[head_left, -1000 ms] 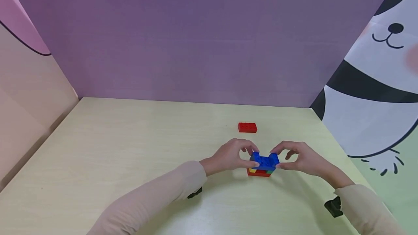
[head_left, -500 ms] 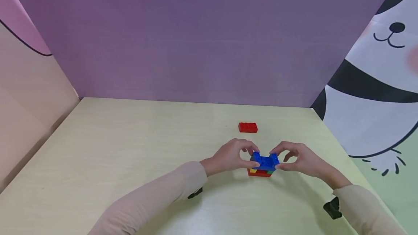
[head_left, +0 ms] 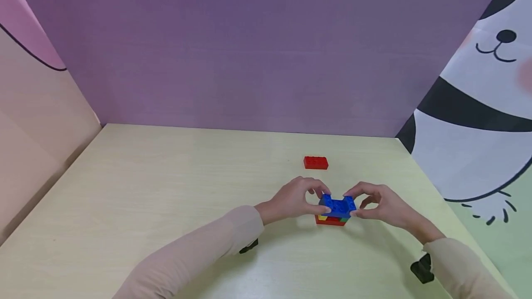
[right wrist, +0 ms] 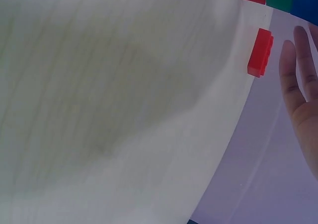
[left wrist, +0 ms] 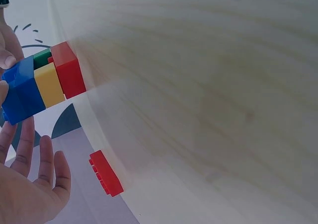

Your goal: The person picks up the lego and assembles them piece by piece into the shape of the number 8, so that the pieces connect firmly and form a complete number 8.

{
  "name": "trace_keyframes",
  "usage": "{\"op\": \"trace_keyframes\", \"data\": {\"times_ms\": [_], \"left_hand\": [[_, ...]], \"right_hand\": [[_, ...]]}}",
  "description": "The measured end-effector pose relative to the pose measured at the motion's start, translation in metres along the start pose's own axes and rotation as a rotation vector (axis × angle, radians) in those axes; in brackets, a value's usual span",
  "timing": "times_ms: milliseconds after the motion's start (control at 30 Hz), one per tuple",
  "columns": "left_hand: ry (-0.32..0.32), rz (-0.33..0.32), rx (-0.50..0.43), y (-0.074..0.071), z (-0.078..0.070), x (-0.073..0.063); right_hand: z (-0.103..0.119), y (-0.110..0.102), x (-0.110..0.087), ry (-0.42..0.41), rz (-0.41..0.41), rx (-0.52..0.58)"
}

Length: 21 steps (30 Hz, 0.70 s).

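Observation:
A small stack of toy building bricks stands on the right half of the table in the head view. Its top is a blue brick piece (head_left: 338, 207) with raised, studded ends. Below it the left wrist view shows a yellow brick (left wrist: 49, 85) and a green brick (left wrist: 41, 59) side by side, with a red brick (left wrist: 70, 71) at the bottom. My left hand (head_left: 293, 198) pinches the left end of the blue piece between thumb and fingers. At the opposite end, the thumb and forefinger of my right hand (head_left: 384, 206) pinch it too.
Behind the stack lies a separate red brick (head_left: 316, 163), studs up. The pale wooden table (head_left: 187, 174) meets a purple panel (head_left: 249, 59) at the back. A wall with a panda picture (head_left: 478, 100) runs along the right side.
The right hand and wrist have dipped slightly and drawn a little to the left. The left hand keeps its hold, and the stack stays in the same place.

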State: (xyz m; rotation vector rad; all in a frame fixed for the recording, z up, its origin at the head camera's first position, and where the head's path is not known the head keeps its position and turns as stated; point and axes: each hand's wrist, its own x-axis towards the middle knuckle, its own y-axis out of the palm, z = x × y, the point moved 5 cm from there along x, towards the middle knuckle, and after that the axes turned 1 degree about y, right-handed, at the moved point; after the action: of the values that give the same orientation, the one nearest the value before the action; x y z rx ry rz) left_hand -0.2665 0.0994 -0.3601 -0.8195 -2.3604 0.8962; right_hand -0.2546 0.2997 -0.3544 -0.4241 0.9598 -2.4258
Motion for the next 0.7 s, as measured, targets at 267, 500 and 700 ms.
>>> {"op": "trace_keyframes", "data": {"times_ms": [267,500,700], "left_hand": [[-0.001,0.004,-0.002,-0.0011,-0.0021,-0.0005],[0.001,0.007,-0.003,-0.0010,-0.0022,-0.0003],[-0.011,0.009,-0.006,-0.0002,-0.0005,-0.0002]], "right_hand": [[-0.0034,0.0012,-0.0003,-0.022,0.010,0.053],[-0.0043,0.0012,-0.0016,-0.033,0.005,0.058],[-0.0040,0.0017,-0.0028,-0.010,-0.010,0.054]]}}
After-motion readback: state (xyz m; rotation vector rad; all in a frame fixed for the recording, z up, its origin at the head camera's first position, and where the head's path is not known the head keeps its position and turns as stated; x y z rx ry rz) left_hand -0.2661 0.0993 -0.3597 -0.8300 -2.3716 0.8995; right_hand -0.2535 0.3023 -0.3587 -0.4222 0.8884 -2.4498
